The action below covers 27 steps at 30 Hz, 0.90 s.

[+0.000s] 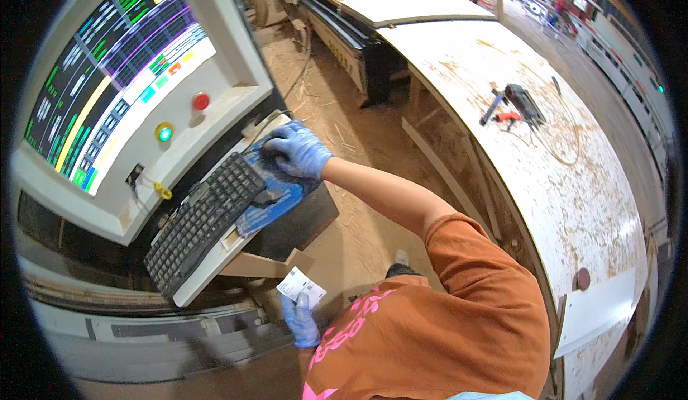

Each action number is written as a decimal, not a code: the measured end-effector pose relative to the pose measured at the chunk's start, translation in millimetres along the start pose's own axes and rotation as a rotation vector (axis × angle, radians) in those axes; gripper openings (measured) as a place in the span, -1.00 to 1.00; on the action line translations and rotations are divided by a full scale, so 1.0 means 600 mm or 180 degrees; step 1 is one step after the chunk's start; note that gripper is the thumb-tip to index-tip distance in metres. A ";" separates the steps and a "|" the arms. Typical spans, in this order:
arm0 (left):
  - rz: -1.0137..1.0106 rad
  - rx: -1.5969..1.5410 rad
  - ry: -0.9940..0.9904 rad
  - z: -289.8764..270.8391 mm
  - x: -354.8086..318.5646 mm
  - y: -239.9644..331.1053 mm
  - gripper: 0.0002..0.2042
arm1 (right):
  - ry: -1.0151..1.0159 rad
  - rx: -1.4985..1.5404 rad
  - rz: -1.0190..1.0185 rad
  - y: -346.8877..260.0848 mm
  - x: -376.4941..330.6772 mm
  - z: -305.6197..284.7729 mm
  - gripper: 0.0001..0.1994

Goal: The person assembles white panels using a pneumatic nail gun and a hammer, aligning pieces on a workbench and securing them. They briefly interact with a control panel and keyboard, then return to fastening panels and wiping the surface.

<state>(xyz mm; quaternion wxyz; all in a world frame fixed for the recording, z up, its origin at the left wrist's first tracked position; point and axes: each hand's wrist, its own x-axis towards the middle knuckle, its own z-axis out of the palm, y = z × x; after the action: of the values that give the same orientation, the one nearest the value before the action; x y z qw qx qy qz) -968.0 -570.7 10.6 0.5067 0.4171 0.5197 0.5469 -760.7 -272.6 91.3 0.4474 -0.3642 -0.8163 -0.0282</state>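
My right hand [301,150], in a blue glove, is wrapped over a dark computer mouse [269,149], most of which the fingers hide. The mouse rests on a worn blue pad [276,203] at the far end of a narrow shelf. Beside it lies a dusty black keyboard [204,221], slanting down to the left. Close to my body, my left hand [301,321], also gloved in blue, pinches a small white printed label [301,287] between thumb and fingers.
A control cabinet at left has a lit screen [115,70], a red button [201,101], a glowing green button [165,133] and a yellow key tag [163,191]. To the right, a long white panel [459,49] carries sawdust and a black-and-red tool [523,106] with a hose.
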 end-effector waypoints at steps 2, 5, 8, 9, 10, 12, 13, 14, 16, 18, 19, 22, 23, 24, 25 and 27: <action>-0.0055 0.0099 -0.0040 0.018 0.008 0.001 -0.58 | 0.0104 0.0174 0.0038 0.000 -0.001 -0.010 -0.65; -0.0162 0.0261 -0.0150 0.057 0.027 0.009 -0.58 | 0.0432 0.0512 0.0206 -0.007 -0.016 -0.066 -0.65; -0.0195 0.0441 -0.0373 0.113 0.051 0.009 -0.57 | 0.0646 0.0451 0.0334 0.014 -0.077 -0.152 -0.64; -0.0118 0.0391 -0.0556 0.124 0.070 -0.014 -0.54 | 0.0687 0.0421 0.0383 0.026 -0.109 -0.184 -0.63; -0.0217 0.0399 -0.0604 0.144 0.083 -0.032 -0.53 | 0.0587 0.0293 0.0544 0.040 -0.146 -0.209 -0.64; -0.0395 0.0413 -0.0700 0.197 0.105 -0.057 -0.51 | 0.0443 0.0048 0.0898 0.082 -0.245 -0.247 -0.65; -0.0542 0.0375 -0.0831 0.241 0.115 -0.051 -0.51 | 0.0406 -0.0111 0.1076 0.108 -0.302 -0.272 -0.66; -0.0478 0.0310 -0.0976 0.283 0.130 -0.064 -0.51 | 0.0260 -0.0315 0.1446 0.125 -0.366 -0.300 -0.67; -0.0352 0.0165 -0.1221 0.366 0.160 -0.104 -0.51 | -0.0030 -0.0486 0.2281 0.147 -0.494 -0.352 -0.66; -0.0332 0.0180 -0.1521 0.461 0.178 -0.106 -0.45 | -0.0260 -0.0537 0.3166 0.146 -0.600 -0.404 -0.64; -0.0322 0.0241 -0.1540 0.496 0.197 -0.137 -0.43 | -0.0228 -0.0621 0.3452 0.143 -0.650 -0.424 -0.63; -0.0490 0.0043 -0.1721 0.624 0.229 -0.178 -0.35 | -0.0159 -0.0819 0.4098 0.129 -0.758 -0.491 -0.62; -0.0292 0.0067 -0.1856 0.672 0.245 -0.186 -0.32 | -0.0104 -0.0953 0.4319 0.121 -0.776 -0.508 -0.63; -0.0640 0.0281 -0.1805 0.707 0.250 -0.190 -0.32 | 0.0054 -0.0971 0.4346 0.122 -0.799 -0.523 -0.63; -0.0520 0.0231 -0.1985 0.748 0.262 -0.205 -0.32 | 0.0228 -0.1026 0.4401 0.120 -0.824 -0.534 -0.64; -0.0334 0.0136 -0.2277 0.819 0.294 -0.232 -0.31 | 0.0476 -0.1097 0.4507 0.125 -0.849 -0.545 -0.64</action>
<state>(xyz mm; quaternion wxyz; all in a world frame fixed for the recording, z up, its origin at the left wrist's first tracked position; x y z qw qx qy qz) -492.5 -332.1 -85.2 0.6751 0.5653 0.3415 0.3286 -311.8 -629.3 -116.8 0.3493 -0.8669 -0.3366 0.1150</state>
